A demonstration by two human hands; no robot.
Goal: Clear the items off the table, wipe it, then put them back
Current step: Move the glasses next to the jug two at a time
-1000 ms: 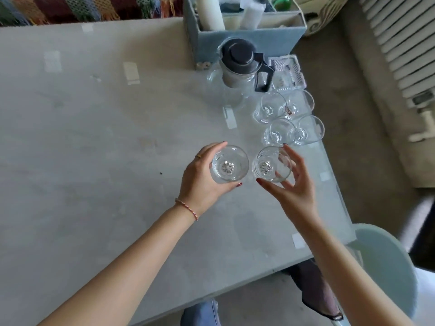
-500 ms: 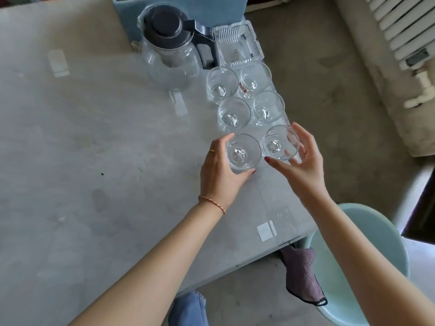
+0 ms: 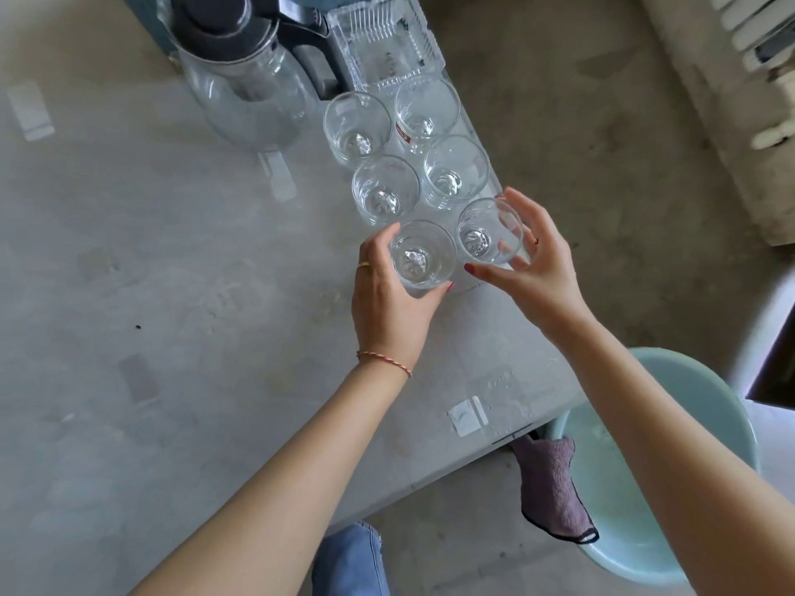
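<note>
My left hand grips a clear drinking glass near the right side of the grey table. My right hand holds a second clear glass just right of it, close to the table's right edge. Both glasses are upright at the front of a double row of several empty glasses. Whether the two held glasses touch the tabletop I cannot tell. Behind the row stand a glass pitcher with a dark lid and a clear plastic tray.
A pale blue stool stands right of the table's near corner, with a mauve cloth draped over its edge. A white radiator runs along the far right. The blue box's edge shows behind the pitcher.
Both hands have carried their glasses away from me and rightward up to the row of glasses, and the view has tilted down.
</note>
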